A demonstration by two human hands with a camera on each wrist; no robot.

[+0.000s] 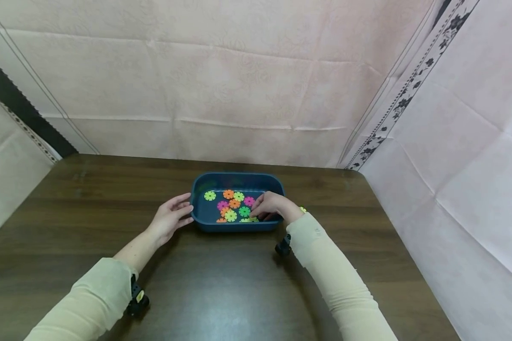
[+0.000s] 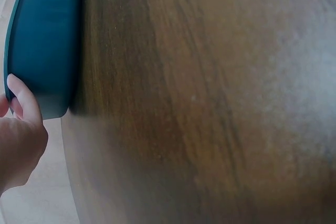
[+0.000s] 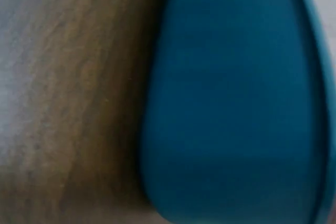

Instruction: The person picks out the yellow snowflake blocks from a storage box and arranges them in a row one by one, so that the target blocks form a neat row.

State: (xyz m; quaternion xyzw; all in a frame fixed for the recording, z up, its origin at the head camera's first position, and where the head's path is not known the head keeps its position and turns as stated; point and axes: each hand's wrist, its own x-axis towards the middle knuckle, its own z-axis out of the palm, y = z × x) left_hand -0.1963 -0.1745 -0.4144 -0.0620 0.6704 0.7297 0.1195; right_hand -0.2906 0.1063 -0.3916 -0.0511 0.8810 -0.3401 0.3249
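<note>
A dark blue rectangular tub holds several flower-shaped plastic pieces in orange, pink, green and yellow-green. Among them are a green flower piece and a pink flower piece. At the tub's left end, my left hand touches the rim with fairly straight fingers; the left wrist view has the thumb against the wall. My right hand reaches over the right end into the tub, fingers bent down by the yellow-green pieces. Whether it pinches one is hidden. Only the tub's outer wall fills the blurred right wrist view.
The tub stands on a dark wooden table, near its back edge. A yellow-green piece shows just past my right wrist. Pale cloth hangs behind the table and at both sides.
</note>
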